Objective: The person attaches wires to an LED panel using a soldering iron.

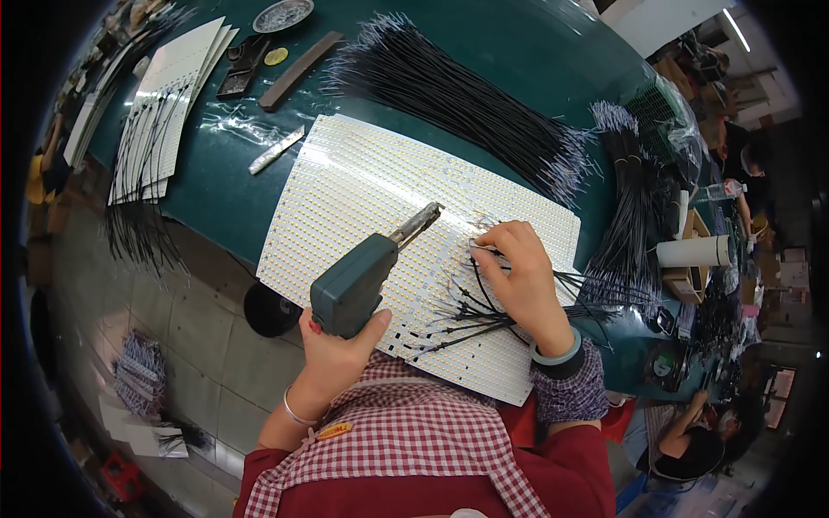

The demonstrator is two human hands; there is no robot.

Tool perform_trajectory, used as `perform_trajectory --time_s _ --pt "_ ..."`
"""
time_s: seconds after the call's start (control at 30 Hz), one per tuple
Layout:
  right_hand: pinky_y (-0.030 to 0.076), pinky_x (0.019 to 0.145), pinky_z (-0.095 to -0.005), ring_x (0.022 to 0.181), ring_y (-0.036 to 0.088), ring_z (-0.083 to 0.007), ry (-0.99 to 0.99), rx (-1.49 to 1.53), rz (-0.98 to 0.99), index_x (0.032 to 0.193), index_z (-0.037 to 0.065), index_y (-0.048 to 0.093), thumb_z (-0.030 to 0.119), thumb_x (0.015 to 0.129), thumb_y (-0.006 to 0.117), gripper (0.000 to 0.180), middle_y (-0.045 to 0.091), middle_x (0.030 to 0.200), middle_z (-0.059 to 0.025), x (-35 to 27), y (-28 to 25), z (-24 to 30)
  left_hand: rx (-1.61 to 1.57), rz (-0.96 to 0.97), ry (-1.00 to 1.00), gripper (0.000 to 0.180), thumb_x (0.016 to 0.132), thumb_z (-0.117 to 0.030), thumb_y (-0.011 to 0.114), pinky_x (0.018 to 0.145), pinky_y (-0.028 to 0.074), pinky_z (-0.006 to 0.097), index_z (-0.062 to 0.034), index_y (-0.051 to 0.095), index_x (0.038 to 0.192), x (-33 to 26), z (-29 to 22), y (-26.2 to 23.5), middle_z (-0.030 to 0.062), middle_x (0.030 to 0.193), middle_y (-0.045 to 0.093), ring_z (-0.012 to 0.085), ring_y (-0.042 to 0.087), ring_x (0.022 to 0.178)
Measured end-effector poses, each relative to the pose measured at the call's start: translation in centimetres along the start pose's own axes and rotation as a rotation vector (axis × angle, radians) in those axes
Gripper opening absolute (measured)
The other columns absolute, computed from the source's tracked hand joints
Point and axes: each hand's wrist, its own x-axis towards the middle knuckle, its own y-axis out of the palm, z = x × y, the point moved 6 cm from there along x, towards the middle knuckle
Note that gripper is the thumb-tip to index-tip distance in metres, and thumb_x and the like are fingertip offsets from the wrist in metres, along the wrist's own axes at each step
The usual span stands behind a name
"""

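My left hand [332, 350] grips a grey-green pistol-shaped soldering gun [356, 283], whose metal tip [423, 217] rests over a white panel of LED strips [363, 186] on the green table. My right hand [522, 276] pinches a thin black wire [477, 285] down on the panel near the tip. Several black wires with stripped ends [449, 321] fan out under that hand, lying across the panel's near edge.
A big bundle of black wires [458, 104] lies behind the panel, another bundle [630, 207] at the right. Stacked white strips with wires [160, 112] sit far left. A white roll [691, 252], a metal dish [282, 15] and a seated person [699, 440] are nearby.
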Motion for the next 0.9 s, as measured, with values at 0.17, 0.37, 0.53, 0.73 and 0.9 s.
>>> perform_trajectory --time_s 0.17,0.37,0.53,0.73,0.9 --pt "0.044 0.072 -0.0372 0.084 0.055 -0.0294 -0.006 -0.1 -0.035 0.087 0.003 0.061 0.007 0.074 0.07 0.016 0.057 0.087 -0.0113 -0.1 -0.1 1.1 0.027 0.011 0.005 0.032 0.074 0.003 0.072 0.046 0.042 0.02 0.0033 0.062 0.105 -0.1 0.2 -0.1 0.0059 0.087 0.065 0.0067 0.055 0.056" --pt "0.045 0.071 -0.0369 0.084 0.056 -0.0298 -0.003 -0.174 -0.035 0.086 0.003 0.062 0.001 0.076 0.066 0.012 0.057 0.089 -0.0118 0.3 -0.6 -2.0 -0.001 -0.001 0.024 0.033 0.074 0.003 0.073 0.046 0.042 0.02 0.0026 0.062 0.106 -0.3 0.3 -0.4 0.0058 0.086 0.065 0.0066 0.055 0.056" --pt "0.044 0.069 -0.038 0.081 0.054 -0.027 -0.017 -0.15 -0.102 0.085 0.005 0.063 0.005 0.076 0.066 0.009 0.055 0.085 -0.0079 0.6 -0.5 -1.4 0.003 -0.024 0.025 0.033 0.074 0.003 0.072 0.045 0.041 0.02 0.0022 0.062 0.105 -0.4 0.4 -0.3 0.0048 0.084 0.065 0.006 0.055 0.055" --pt "0.044 0.07 -0.0366 0.082 0.052 -0.0283 -0.052 -0.153 -0.041 0.083 0.003 0.062 0.001 0.075 0.067 0.009 0.054 0.086 -0.0102 1.3 0.7 -0.8 -0.005 0.014 -0.057 0.028 0.076 -0.004 0.075 0.068 0.049 0.024 0.0021 0.062 0.1 -0.5 0.5 -0.3 0.0045 0.089 0.066 0.0091 0.06 0.077" --pt "0.043 0.072 -0.0364 0.084 0.051 -0.028 -0.011 -0.141 -0.043 0.082 0.003 0.061 0.001 0.075 0.066 0.009 0.053 0.085 -0.0107 1.4 1.0 -0.8 0.004 0.009 -0.054 0.027 0.076 -0.004 0.075 0.067 0.048 0.024 0.0017 0.062 0.1 -0.4 0.5 -0.3 0.0043 0.089 0.066 0.0089 0.06 0.076"
